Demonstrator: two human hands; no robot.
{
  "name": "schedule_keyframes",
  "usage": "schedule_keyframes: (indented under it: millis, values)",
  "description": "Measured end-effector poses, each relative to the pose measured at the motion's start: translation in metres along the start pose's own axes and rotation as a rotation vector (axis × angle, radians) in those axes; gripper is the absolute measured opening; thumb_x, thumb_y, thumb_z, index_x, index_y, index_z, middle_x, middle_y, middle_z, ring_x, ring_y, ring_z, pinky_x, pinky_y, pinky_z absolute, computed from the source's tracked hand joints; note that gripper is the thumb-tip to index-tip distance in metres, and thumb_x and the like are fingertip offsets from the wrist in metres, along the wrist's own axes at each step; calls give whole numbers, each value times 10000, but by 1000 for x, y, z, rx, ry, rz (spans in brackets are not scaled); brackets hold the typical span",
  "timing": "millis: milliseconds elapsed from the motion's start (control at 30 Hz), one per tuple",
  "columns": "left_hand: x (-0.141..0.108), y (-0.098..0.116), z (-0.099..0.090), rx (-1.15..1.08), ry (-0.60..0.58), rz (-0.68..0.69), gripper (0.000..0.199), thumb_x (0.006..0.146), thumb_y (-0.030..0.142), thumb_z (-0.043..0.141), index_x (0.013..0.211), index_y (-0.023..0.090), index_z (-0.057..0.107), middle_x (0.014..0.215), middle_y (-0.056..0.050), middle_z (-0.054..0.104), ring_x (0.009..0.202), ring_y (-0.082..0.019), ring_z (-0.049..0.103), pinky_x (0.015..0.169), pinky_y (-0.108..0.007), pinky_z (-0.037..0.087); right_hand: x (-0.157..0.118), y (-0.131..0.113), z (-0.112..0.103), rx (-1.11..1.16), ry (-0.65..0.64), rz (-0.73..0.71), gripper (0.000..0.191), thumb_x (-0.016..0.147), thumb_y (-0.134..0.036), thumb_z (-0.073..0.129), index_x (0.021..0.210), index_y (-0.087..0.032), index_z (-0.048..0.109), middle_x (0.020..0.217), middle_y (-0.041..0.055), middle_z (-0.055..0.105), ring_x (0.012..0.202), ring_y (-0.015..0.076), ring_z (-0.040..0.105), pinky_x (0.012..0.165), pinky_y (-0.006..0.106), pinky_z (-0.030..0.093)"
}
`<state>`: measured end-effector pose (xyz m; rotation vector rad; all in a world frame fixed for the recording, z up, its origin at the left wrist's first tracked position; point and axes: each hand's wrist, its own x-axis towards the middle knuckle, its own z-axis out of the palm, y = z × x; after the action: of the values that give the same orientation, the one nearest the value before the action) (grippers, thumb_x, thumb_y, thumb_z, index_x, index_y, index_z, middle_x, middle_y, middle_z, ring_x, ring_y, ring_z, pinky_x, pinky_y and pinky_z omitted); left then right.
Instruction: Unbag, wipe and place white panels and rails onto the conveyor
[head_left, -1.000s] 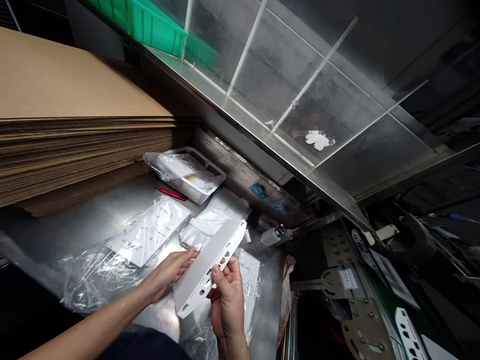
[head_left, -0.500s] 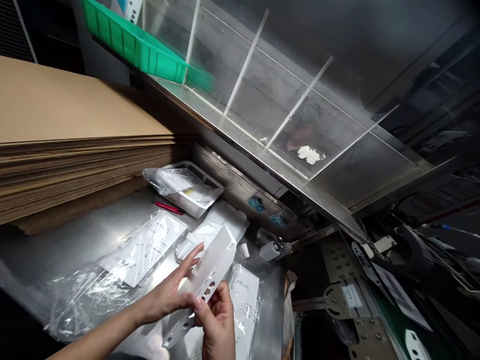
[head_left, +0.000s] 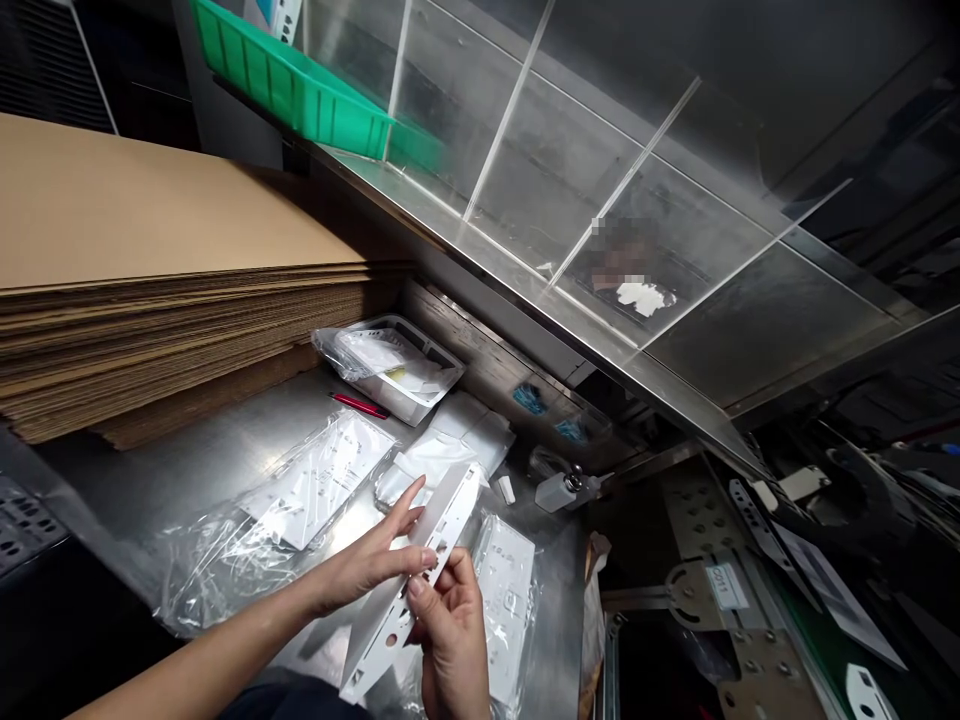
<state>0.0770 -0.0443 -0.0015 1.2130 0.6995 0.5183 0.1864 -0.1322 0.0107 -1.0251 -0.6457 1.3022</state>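
A long white perforated panel [head_left: 420, 580] is held at a slant above the metal table, its edge with cutouts facing up. My left hand [head_left: 386, 550] grips it from the left, thumb on the edge and forefinger stretched along its face. On the right edge, my right hand [head_left: 454, 620] pinches the panel between thumb and fingers. Flat white sheets in clear plastic [head_left: 322, 480] lie to the left, and another bagged sheet [head_left: 506, 600] is right of my right hand. Behind the panel sits a stack of white pouches [head_left: 457, 440].
Cardboard sheets [head_left: 150, 220] are piled at left. A white basket [head_left: 409, 400], a red pen [head_left: 358, 404] and a small bottle [head_left: 555, 492] are on the table [head_left: 217, 430]. Above hangs a metal shelf with a green bin [head_left: 300, 90]. Machinery [head_left: 742, 620] stands at right.
The view has shifted, so the table items appear further right. The white panel has turned, showing more of its cutout edge, and my left thumb has moved up along it.
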Motion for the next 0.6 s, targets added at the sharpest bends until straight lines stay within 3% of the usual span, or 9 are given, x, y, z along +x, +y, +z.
schedule_keyframes:
  millis: [433, 533, 600]
  values:
    - [-2, -2, 1, -50, -4, -38, 986, 707, 493, 578, 1422, 273, -64, 1468, -176, 228, 1367, -259, 161, 1071, -477, 154, -1, 0, 0, -27, 3, 28, 297, 698, -388, 701, 869, -224, 523, 741, -30, 516, 535, 74, 373, 412, 172, 399]
    - [-5, 0, -1, 14, -7, 41, 1035, 683, 489, 607, 1422, 273, -85, 1482, -148, 203, 1366, -279, 148, 1072, -476, 169, -4, 5, -3, -126, -6, -21, 246, 700, -389, 693, 790, -227, 531, 690, -33, 501, 543, 87, 406, 430, 182, 390]
    - [-10, 3, -4, 166, 21, 180, 1099, 631, 454, 669, 1430, 270, -62, 1505, -112, 149, 1366, -313, 116, 1082, -469, 163, -7, 13, -10, -297, 3, -101, 197, 705, -380, 680, 711, -233, 550, 622, -27, 489, 536, 110, 454, 462, 220, 423]
